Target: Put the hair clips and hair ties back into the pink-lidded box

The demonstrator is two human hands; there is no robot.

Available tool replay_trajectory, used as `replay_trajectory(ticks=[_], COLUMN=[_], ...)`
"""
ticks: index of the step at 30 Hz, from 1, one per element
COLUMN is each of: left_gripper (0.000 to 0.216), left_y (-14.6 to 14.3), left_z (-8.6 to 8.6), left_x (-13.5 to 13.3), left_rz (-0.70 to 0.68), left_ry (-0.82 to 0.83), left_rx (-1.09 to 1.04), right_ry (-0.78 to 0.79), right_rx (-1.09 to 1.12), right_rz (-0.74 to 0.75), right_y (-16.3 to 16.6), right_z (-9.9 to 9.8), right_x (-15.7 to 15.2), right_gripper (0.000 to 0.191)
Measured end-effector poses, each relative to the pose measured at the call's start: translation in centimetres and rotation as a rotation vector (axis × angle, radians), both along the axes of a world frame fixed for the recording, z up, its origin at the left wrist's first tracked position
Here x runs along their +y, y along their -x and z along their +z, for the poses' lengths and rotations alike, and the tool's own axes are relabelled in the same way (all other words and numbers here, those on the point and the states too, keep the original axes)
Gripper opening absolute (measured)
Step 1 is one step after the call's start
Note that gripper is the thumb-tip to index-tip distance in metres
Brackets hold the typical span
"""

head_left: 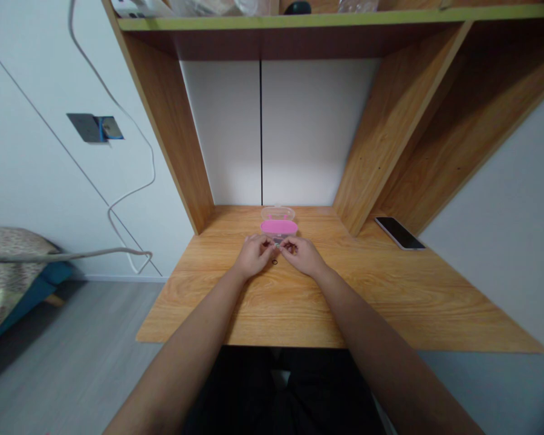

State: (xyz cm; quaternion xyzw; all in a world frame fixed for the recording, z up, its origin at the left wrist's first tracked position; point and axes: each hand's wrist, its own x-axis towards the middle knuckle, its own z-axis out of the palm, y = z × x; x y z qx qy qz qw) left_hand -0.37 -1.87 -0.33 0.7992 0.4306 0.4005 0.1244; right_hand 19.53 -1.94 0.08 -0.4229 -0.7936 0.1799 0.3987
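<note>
The small item [277,245] pinched between the fingers [263,244] is too small to be identified. The things [217,6] on the far shelf [299,23] are cut off by the top edge, and the bed [9,266] by the left.

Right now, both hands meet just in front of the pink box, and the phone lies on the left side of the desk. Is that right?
One part is wrong: the phone lies on the right side of the desk, as the head view shows. The left hand and right hand do meet just in front of the pink box.
</note>
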Motion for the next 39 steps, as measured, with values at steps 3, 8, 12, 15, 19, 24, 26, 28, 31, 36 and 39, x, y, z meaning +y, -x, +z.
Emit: replay_trajectory(ticks=[3,8,12,15,19,24,26,28,31,36,39], left_gripper=[0.014,0.012,0.012,0.012,0.012,0.017,0.018,0.018,0.021,0.025,0.026], left_y=[0.0,0.0,0.0,0.0,-0.1,0.0,0.1,0.1,0.2,0.3,0.4], left_z=[0.0,-0.1,-0.1,-0.1,-0.1,-0.4,-0.5,-0.7,-0.8,-0.9,-1.0], left_x=[0.0,0.0,0.1,0.1,0.1,0.7,1.0,1.3,1.7,2.0,2.2], left_rz=[0.005,0.008,0.008,0.0,-0.009,0.028,0.053,0.078,0.099,0.098,0.088], left_ry=[-0.006,-0.004,0.003,0.01,0.025,0.058,0.075,0.095,0.131,0.166,0.177], left_rx=[-0.013,-0.031,-0.054,-0.082,-0.15,-0.312,-0.391,-0.468,-0.558,-0.643,-0.661], right_ry=[0.004,0.011,0.02,0.028,0.049,0.096,0.11,0.123,0.144,0.166,0.173], right_rx=[0.011,0.037,0.07,0.101,0.178,0.367,0.439,0.499,0.565,0.621,0.624], right_rz=[0.001,-0.002,-0.005,-0.013,-0.041,-0.112,-0.142,-0.164,-0.185,-0.21,-0.214], right_y=[0.0,0.0,0.1,0.1,0.1,-0.2,-0.4,-0.7,-0.8,-0.8,-0.8], right_z=[0.0,0.0,0.2,0.4,0.2,-0.7,-1.0,-1.0,-1.0,-0.8,-0.6], right_x=[0.0,0.0,-0.1,-0.2,0.0,1.2,1.7,2.1,2.3,2.2,2.0], right_gripper=[0.01,0.011,0.012,0.012,0.013,0.024,0.03,0.034,0.04,0.048,0.05])
